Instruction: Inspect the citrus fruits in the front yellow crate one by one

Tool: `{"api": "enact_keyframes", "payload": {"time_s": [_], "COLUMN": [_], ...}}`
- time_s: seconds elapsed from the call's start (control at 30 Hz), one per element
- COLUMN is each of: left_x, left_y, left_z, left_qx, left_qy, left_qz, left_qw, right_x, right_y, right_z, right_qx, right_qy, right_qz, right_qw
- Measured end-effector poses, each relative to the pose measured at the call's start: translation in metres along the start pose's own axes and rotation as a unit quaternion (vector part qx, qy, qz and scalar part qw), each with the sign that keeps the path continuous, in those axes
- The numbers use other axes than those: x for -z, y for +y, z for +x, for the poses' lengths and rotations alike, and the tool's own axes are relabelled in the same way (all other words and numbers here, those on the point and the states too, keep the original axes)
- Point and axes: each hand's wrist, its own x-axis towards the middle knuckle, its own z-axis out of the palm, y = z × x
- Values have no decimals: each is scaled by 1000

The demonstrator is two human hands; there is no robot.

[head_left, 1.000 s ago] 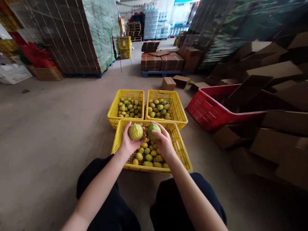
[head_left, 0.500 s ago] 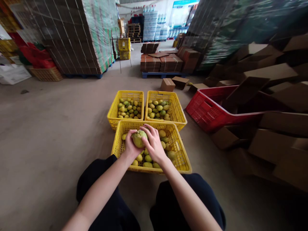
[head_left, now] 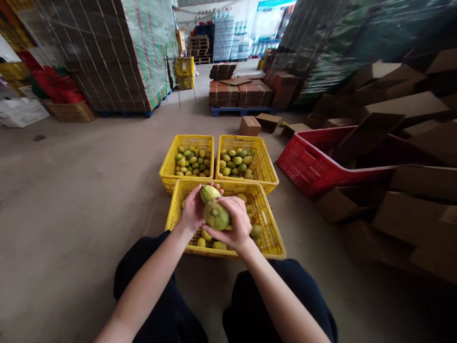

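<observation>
Over the near yellow crate (head_left: 273, 233), my left hand (head_left: 192, 209) is wrapped round a striped green-yellow fruit (head_left: 209, 193). My right hand (head_left: 237, 221) grips a rounder green fruit (head_left: 216, 215), its stem end facing me. This second fruit is just in front of the first and overlaps it in view. Several yellow-green fruits (head_left: 220, 245) lie in the near crate beneath my hands, partly hidden by them. Behind it stand two more yellow crates, the left one (head_left: 167, 166) and the right one (head_left: 268, 169), both holding similar fruits.
A red crate (head_left: 307, 166) with cardboard in it stands at the right, among heaped open boxes (head_left: 407, 214). Beyond the yellow crates are a small carton (head_left: 250, 126) and flat cardboard bundles on a blue pallet (head_left: 243, 112). A wrapped stack (head_left: 107, 57) rises at the left.
Two fruits now show in my hands where one showed before. My right hand has turned and moved slightly down and right, holding the rounder fruit apart from my left palm.
</observation>
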Motion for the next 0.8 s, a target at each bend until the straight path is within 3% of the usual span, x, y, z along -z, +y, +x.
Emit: {"api": "enact_keyframes", "payload": {"time_s": [0.1, 0.17, 0.23, 0.33, 0.37, 0.43, 0.57, 0.7, 0.8], "left_x": [-4, -6, -7, -5, -4, -1, 3, 5, 4], "left_y": [5, 7, 8, 8, 8, 8, 9, 9, 9], "left_z": [-2, -3, -5, -4, -3, -1, 5, 9, 10], "left_qx": [15, 26, 26, 26, 29, 34, 57, 82, 88], "left_qy": [26, 33, 43, 60, 67, 85, 147, 220, 240], "left_qz": [-17, -21, -11, 5, 3, -8, -6, 8, 32], "left_qw": [999, 999, 999, 998, 997, 996, 987, 972, 966], "right_x": [5, 6, 5, 3, 2, 1, 0, -1, -2], "right_y": [4, 10, 16, 23, 24, 23, 22, 29, 35], "right_z": [6, 13, 19, 24, 25, 26, 25, 22, 18], "right_qx": [-170, -309, -443, -574, -599, -633, -663, -689, -699], "right_qy": [124, 188, 214, 192, 177, 145, 117, 135, 148], "right_qz": [55, 127, 255, 450, 487, 526, 548, 521, 507], "right_qw": [976, 924, 832, 657, 611, 549, 496, 486, 481]}}
